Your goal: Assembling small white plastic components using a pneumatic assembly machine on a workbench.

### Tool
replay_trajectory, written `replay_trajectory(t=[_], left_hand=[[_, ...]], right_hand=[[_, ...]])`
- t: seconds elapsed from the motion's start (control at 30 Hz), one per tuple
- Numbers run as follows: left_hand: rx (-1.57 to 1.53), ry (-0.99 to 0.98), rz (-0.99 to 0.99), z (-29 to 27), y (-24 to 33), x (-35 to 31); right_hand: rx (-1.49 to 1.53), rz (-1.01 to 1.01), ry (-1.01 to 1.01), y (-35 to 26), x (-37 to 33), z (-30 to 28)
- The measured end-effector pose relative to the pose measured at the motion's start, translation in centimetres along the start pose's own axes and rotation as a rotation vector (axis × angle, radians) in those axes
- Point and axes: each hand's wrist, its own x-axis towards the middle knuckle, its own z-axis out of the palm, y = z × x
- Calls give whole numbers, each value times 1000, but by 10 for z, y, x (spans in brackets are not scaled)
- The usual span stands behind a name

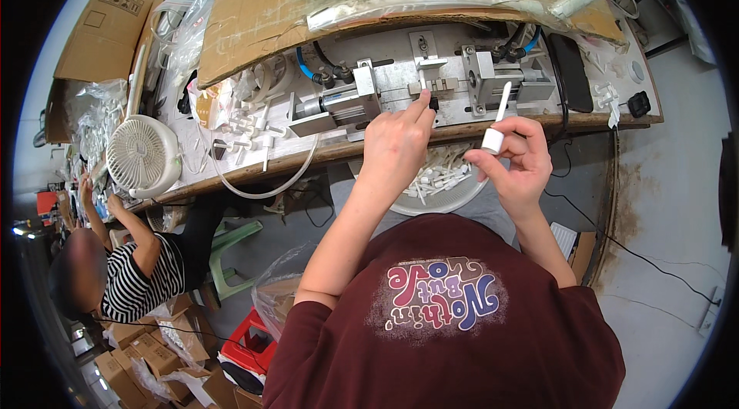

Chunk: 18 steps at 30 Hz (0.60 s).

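My right hand (523, 170) is closed on a white capped stick (493, 139), a wide cap with a thin stem. Its cap sits between thumb and fingers, and the stem points up and away from me. Over the bench's front edge, my left hand (396, 143) has its fingers drawn together, the index fingertip at a small metal fixture (443, 86). A bit of white shows just beyond that fingertip; what lies beneath the fingers is hidden. Metal clamp blocks with cylinders stand on both sides, the left block (366, 93) and the right block (483, 78).
Below my hands, a pale basin (443, 199) holds many white pieces. Cardboard (254, 24) with bagged white parts covers the bench's back. A white fan (143, 155) and loose white parts lie leftward; a dark phone-like slab (570, 72) lies rightward. Another person in stripes (142, 278) works farther left.
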Motion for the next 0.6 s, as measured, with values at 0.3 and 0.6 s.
replay_trajectory(t=[0.3,0.6], left_hand=[[-4,-29,-26,-1,-1,3],[-57,31,-30,5,-5,-1]], right_hand=[[-217,-119,2,11,6,5],[-461,-45,16,58,-23,-13]])
